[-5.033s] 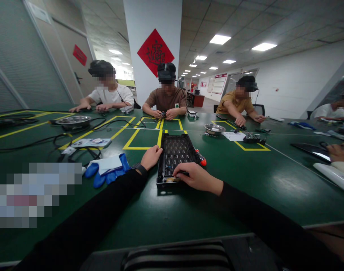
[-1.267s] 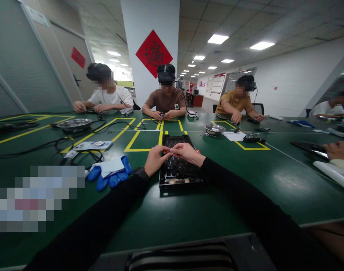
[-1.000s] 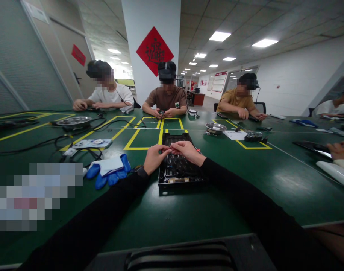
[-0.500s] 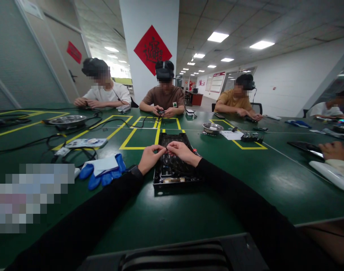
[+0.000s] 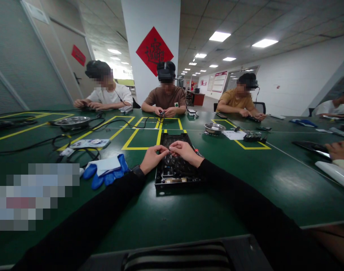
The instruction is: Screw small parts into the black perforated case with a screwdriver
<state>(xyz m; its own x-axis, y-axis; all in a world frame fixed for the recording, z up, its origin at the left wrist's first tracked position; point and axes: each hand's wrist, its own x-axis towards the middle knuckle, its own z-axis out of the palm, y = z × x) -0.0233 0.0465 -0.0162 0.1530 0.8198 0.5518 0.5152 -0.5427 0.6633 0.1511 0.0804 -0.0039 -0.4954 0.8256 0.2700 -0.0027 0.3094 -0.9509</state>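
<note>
A long black tray-like housing (image 5: 176,185) lies in front of me on the green table, with rows of small parts inside and a gold-coloured strip (image 5: 175,180) at its near end. Above its middle, the fingertips of both hands come close together. My left hand (image 5: 152,159) is closed in a pinch at the housing's left side. My right hand (image 5: 185,152) pinches just beside it, over the housing. Whatever sits between the fingertips is too small to make out. Behind my right hand, a red-handled tool (image 5: 197,151) shows in part at the housing's right edge.
Blue gloves (image 5: 104,171) with a white cloth lie to the left, near black cables (image 5: 61,141) and a flat packet (image 5: 90,143). Metal bowls (image 5: 214,128) stand farther back. Black parts (image 5: 254,136) lie to the right. Several co-workers sit around the table.
Five seconds ago my right hand was at the housing's near end and my left hand on its left rim. Both have since met over its middle, and stay pinched there with little movement.
</note>
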